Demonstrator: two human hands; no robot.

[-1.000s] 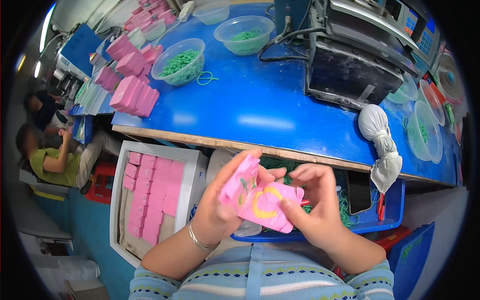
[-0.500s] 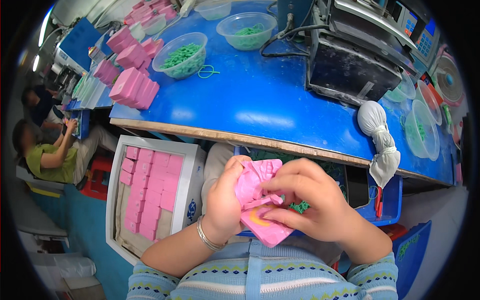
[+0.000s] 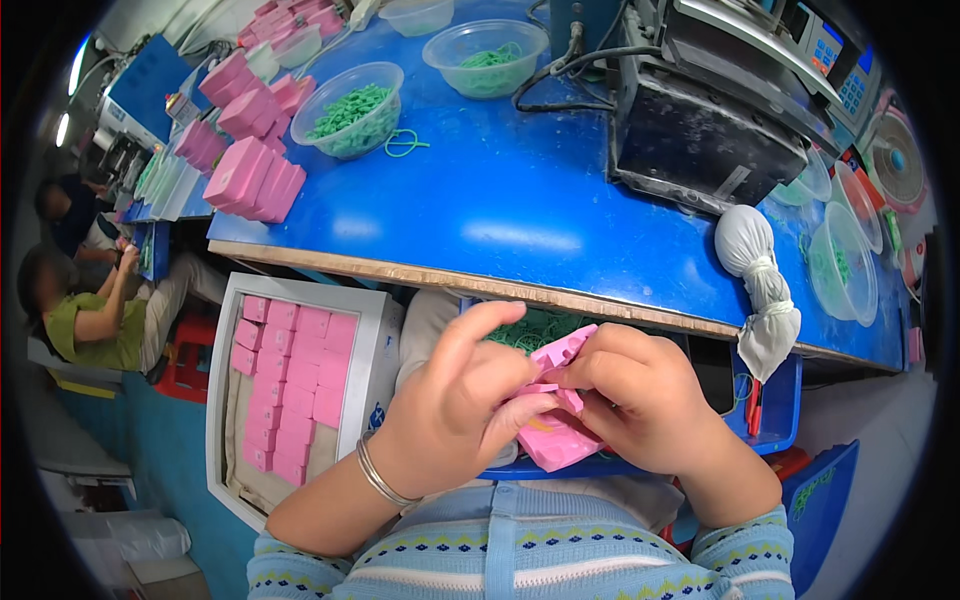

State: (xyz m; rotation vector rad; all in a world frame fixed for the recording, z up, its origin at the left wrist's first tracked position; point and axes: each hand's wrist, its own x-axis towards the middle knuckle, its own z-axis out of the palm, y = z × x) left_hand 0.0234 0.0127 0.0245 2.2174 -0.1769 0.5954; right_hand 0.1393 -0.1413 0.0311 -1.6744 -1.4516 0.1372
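A pink rubber mold with a yellowish mark is spread partly open between my hands above the blue tray. My left hand, a bracelet at its wrist, pinches a narrow strip of the mold with thumb and fingers, its index finger raised. At the mold's right side my right hand is closed on it, the fingers bent over the upper flap. Whether anything sits inside the mold is hidden by my fingers. Tangled green pieces lie in the tray behind my hands.
Left of me, a white box holds rows of pink mold blocks. On the blue table stand clear bowls of green pieces, stacked pink molds, a black machine and a tied white cloth bag. Two people sit far left.
My left hand has shifted from gripping the mold's folded-back left part to pinching a strip at its middle. The folded flap now stands more upright, held by my right hand.
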